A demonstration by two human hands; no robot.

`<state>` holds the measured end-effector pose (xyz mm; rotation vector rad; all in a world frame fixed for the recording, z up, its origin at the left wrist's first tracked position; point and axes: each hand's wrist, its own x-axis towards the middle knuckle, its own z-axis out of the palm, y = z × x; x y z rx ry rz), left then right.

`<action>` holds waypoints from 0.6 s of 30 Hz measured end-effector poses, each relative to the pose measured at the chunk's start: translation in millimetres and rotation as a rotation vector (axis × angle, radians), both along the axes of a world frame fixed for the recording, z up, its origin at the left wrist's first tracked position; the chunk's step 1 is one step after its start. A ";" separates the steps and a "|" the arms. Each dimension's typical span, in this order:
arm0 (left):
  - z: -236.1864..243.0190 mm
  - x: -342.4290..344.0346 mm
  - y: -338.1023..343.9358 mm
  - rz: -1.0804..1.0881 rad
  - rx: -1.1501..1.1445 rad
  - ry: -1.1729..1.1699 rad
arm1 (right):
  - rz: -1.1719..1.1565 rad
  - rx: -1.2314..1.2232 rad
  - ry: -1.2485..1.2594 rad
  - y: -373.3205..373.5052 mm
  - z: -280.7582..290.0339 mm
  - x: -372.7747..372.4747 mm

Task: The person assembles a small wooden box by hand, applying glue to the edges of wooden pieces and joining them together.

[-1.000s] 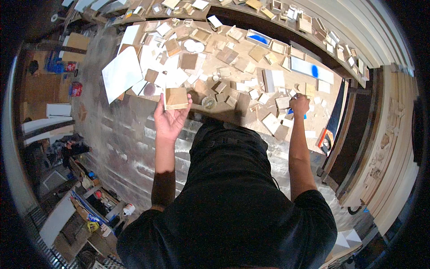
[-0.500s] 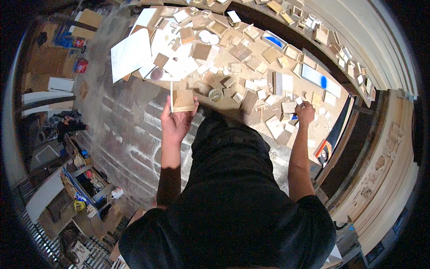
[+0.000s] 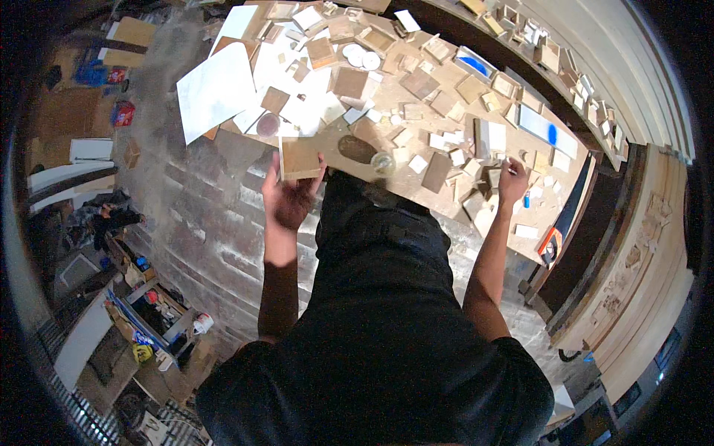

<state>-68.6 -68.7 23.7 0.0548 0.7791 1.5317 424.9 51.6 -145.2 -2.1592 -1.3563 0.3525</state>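
My left hand (image 3: 288, 197) grips a small square wooden piece (image 3: 301, 157) by its lower edge and sides, above the table's near edge. A thin pale strip (image 3: 280, 157) stands along the piece's left side. Over the right part of the table, my right hand (image 3: 513, 181) is closed, fingers drawn together; a small whitish bit shows at the fingertips, too small to name. A small blue cylinder (image 3: 526, 199) lies beside that wrist. Just left of the right hand are small wooden blocks (image 3: 474, 202). A round clear container (image 3: 383, 163) stands near the table's front edge.
Wooden offcuts and little box parts (image 3: 420, 83) cover the worktable. White sheets (image 3: 217, 93) overhang its left end. A handsaw with an orange handle (image 3: 550, 245) lies at the right edge. Long boards (image 3: 632, 275) are stacked at right. A cluttered cart (image 3: 152, 312) stands lower left.
My right hand has lifted slightly away from the blocks, uncovering the blue cylinder. My left hand keeps its hold on the wooden piece, now more in shadow. The view has shifted a little.
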 end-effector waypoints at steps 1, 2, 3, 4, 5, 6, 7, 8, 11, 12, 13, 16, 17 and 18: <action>-3.3 -18.3 8.8 0.032 -0.014 -0.093 | 0.042 0.001 0.076 5.0 6.5 -28.1; -3.3 -36.0 14.5 0.021 -0.010 -0.052 | 0.079 0.002 0.152 11.5 12.4 -59.2; -3.5 -53.7 23.4 0.005 0.003 -0.013 | 0.162 -0.065 0.151 20.6 16.5 -90.2; -4.7 -70.5 31.4 -0.007 0.019 0.024 | 0.247 -0.131 0.150 29.2 20.8 -122.2; -7.6 -88.4 38.0 -0.069 0.059 0.227 | 0.363 -0.136 0.130 38.4 29.2 -160.3; -10.3 -106.3 45.7 -0.122 0.096 0.431 | 0.479 -0.143 0.106 47.3 35.8 -198.2; -16.5 -128.4 54.7 -0.072 0.084 0.098 | 0.502 -0.176 0.049 55.7 33.4 -231.0; -22.3 -149.4 59.8 -0.010 0.060 -0.230 | 0.536 -0.216 -0.003 61.7 29.3 -261.3; -33.1 -203.4 76.5 -0.030 0.026 -0.170 | 0.573 -0.351 -0.086 72.9 14.9 -333.6; -31.1 -215.9 81.6 -0.047 0.027 -0.176 | 0.578 -0.352 -0.172 73.3 0.9 -349.1; -27.1 -226.6 84.8 -0.048 0.028 -0.210 | 0.586 -0.461 -0.215 72.7 6.1 -368.7; -31.9 -254.5 88.4 -0.055 0.027 -0.228 | 0.450 -0.517 -0.259 61.3 11.3 -412.1; -35.9 -262.6 89.1 -0.085 0.043 -0.272 | 0.431 -0.518 -0.278 61.1 10.2 -417.2; -38.2 -270.8 92.4 -0.120 0.060 -0.313 | 0.407 -0.517 -0.294 60.4 6.6 -421.0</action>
